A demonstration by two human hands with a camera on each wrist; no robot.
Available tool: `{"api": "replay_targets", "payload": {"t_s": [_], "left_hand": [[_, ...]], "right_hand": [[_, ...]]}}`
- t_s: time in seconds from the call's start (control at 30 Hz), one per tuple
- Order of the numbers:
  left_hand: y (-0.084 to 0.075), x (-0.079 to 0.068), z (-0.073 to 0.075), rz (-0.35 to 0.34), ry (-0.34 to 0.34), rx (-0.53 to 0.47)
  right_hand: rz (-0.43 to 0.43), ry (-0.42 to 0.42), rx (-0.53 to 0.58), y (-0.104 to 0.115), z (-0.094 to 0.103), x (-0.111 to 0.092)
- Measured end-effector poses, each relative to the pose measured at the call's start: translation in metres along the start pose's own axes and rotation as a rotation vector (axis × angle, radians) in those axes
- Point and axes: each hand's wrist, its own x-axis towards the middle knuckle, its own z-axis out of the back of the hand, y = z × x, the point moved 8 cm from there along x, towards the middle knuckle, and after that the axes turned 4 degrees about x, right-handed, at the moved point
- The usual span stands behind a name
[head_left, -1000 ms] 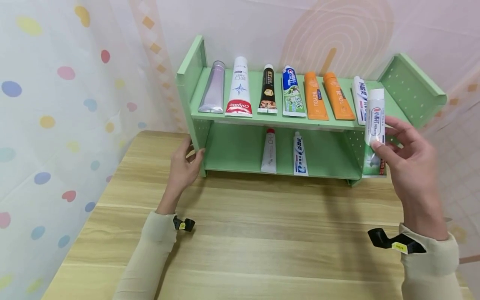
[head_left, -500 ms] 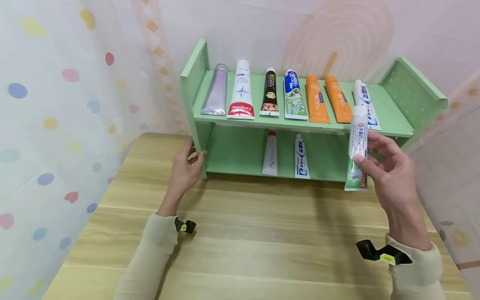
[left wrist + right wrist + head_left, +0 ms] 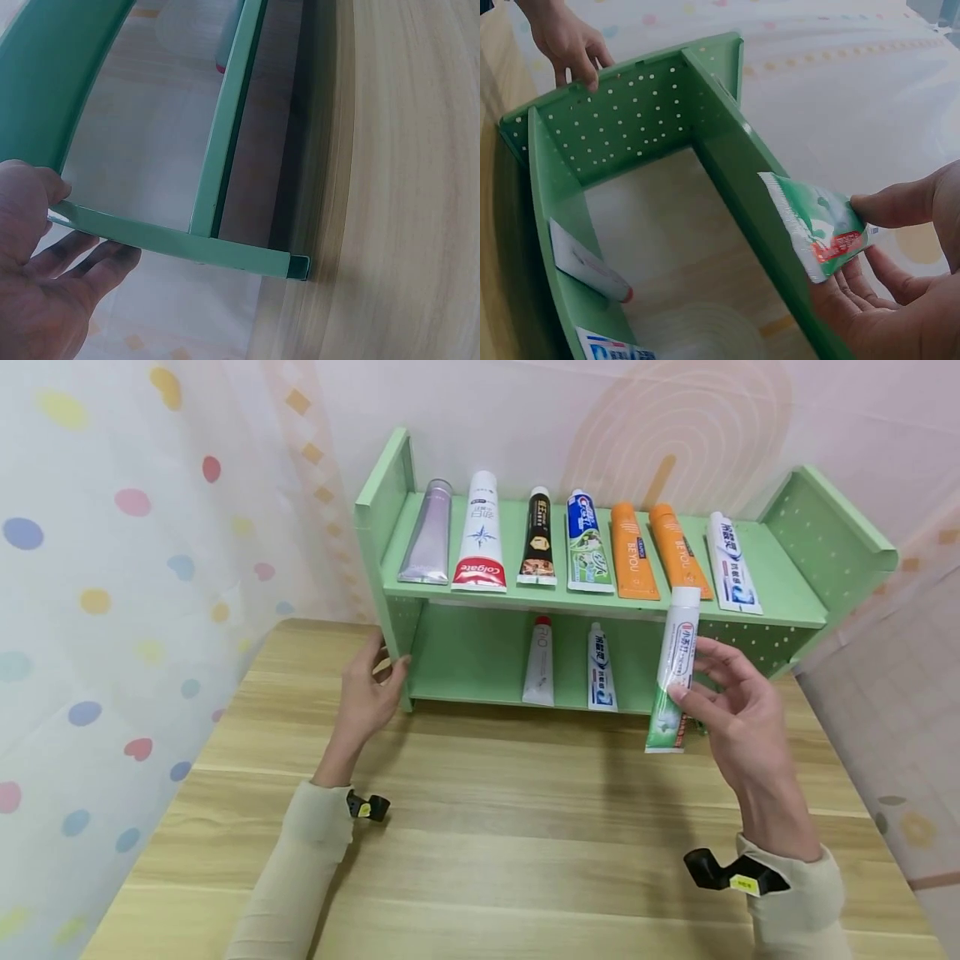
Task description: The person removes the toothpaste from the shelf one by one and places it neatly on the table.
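Observation:
My right hand [image 3: 738, 718] pinches a white and green toothpaste tube [image 3: 677, 672] between thumb and fingers, cap up and slightly tilted. The tube is in front of the right part of a green two-tier shelf [image 3: 465, 600]. In the right wrist view its crimped green end [image 3: 810, 229] faces the camera. My left hand [image 3: 371, 689] holds the shelf's left side panel; in the left wrist view the thumb is on one side of the panel edge [image 3: 172, 244] and the fingers on the other. On the lower tier lie a red-capped tube [image 3: 538, 664] and a white and blue toothpaste tube [image 3: 602, 668].
Along the upper tier lie a mauve tube [image 3: 430, 535], a Colgate tube [image 3: 480, 535], a black tube [image 3: 538, 539], a blue and green tube [image 3: 588, 543], two orange tubes [image 3: 633, 556] and a white and blue tube [image 3: 731, 564]. The shelf stands on a wooden table [image 3: 487, 827].
My right hand has carried the toothpaste tube leftward and a little down, from the shelf's right end to nearer its lower tier. My left hand stays on the side panel.

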Motion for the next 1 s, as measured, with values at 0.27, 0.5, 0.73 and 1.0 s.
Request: {"api": "replay_targets", "payload": {"t_s": [0.27,0.5,0.73,1.0], "left_hand": [[-0.026,-0.002,0.005,-0.019,0.01,0.007],[-0.026,-0.002,0.004,-0.012,0.01,0.013],[-0.026,-0.001,0.001,-0.007,0.021,-0.012],[-0.025,-0.002,0.004,0.004,0.017,-0.004]], "right_hand": [[-0.081,0.013,-0.063,-0.016,-0.007,-0.005],[-0.154,0.029,-0.118,-0.031,-0.015,-0.007],[-0.219,0.062,-0.141,-0.047,-0.023,-0.009],[-0.313,0.091,-0.184,-0.067,-0.038,-0.009]]}}
